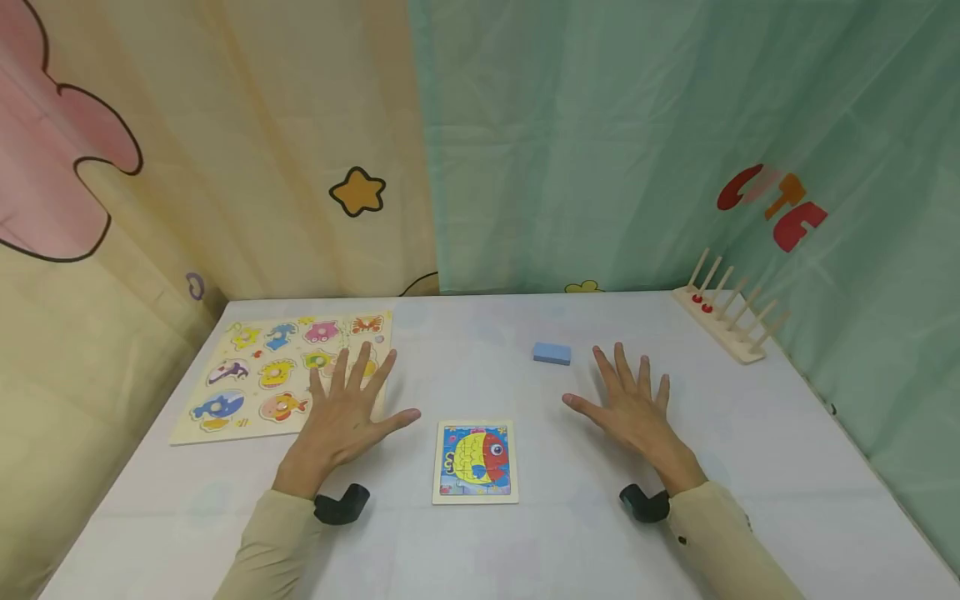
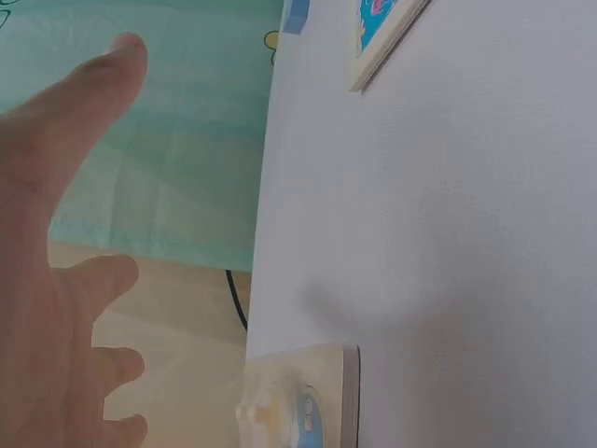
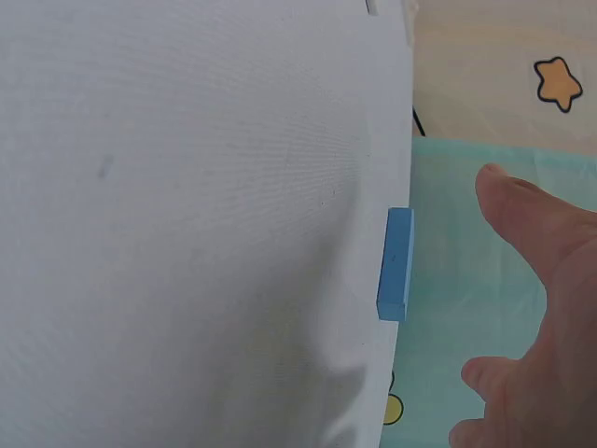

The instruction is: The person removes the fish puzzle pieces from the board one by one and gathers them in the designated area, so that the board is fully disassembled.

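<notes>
My left hand (image 1: 341, 429) hovers with fingers spread, overlapping the right part of a wooden peg puzzle board (image 1: 255, 379) in the head view. Also spread and holding nothing, my right hand (image 1: 633, 412) is above the table to the right. Between the hands lies a small framed jigsaw puzzle (image 1: 476, 462) showing a yellow and red fish on blue. A blue rectangular block (image 1: 552, 353) lies beyond it, nearest to the right hand; the right wrist view shows this block (image 3: 396, 264) beside the thumb. In the left wrist view the board (image 2: 298, 397) appears below the outstretched thumb.
At the table's far right corner stands a wooden peg rack (image 1: 723, 321) with several upright rods and a few red beads. A white cloth covers the table (image 1: 525, 550). Printed curtains (image 1: 562, 150) hang behind it and at both sides.
</notes>
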`<state>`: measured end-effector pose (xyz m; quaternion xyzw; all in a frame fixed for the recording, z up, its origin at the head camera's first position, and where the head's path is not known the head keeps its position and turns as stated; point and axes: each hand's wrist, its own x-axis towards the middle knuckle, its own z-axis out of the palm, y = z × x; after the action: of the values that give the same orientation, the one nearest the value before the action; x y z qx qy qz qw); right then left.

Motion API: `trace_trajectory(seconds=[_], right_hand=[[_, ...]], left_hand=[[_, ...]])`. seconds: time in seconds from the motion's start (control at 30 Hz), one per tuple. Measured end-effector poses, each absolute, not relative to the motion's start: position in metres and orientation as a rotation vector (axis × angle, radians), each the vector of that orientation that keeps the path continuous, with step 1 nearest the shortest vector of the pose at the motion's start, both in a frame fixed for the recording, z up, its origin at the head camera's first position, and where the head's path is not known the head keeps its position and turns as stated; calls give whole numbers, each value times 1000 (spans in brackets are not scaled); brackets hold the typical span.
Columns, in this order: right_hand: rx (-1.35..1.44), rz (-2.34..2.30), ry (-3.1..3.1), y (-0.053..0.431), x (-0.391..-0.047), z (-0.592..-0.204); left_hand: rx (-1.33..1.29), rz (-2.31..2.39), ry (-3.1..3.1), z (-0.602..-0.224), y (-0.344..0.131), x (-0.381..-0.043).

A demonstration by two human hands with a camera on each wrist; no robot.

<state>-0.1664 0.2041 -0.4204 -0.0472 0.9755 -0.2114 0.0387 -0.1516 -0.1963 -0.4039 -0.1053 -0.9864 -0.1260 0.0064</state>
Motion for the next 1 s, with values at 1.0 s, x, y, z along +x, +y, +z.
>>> trace_trajectory(seconds=[1.0], right_hand=[[-576,-975,2914,128,-169,-410]], left_hand=[[-1005,-944,-3075,-423,-167,-123]])
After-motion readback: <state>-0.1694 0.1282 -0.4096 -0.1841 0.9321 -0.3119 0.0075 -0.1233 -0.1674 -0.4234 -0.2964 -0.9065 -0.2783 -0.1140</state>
